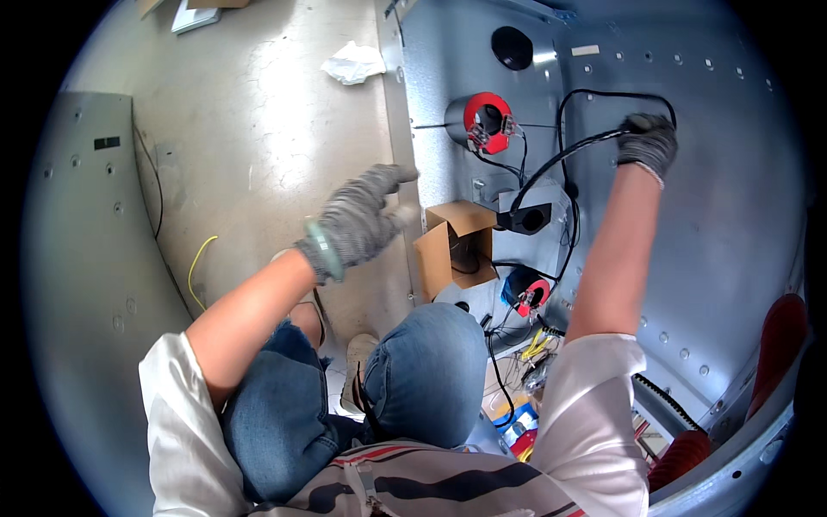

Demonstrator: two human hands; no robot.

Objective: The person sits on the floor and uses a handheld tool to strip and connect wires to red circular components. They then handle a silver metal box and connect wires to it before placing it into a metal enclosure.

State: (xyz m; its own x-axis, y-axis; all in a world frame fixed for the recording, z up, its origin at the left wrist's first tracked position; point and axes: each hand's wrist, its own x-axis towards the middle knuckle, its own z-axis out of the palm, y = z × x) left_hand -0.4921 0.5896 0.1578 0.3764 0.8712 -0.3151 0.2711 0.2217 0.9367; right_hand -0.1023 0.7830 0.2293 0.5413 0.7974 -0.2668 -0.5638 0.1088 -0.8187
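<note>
My right hand, in a grey knit glove, is closed round a black cable against the metal panel at the right. From there one run of the cable drops left toward a black clamp-like block, and another loops up and back down the panel. My left hand, gloved too, hovers over the floor's edge with its fingers apart and nothing in them. Close by stands an open cardboard box with something dark inside. Beyond it sits a black ring-shaped part with a red face, wired at its front.
A second red-faced ring lies nearer me among thin black wires. A round black cap sits on the far panel. Crumpled white plastic and a yellow wire lie on the floor. Red corrugated hose is at the lower right.
</note>
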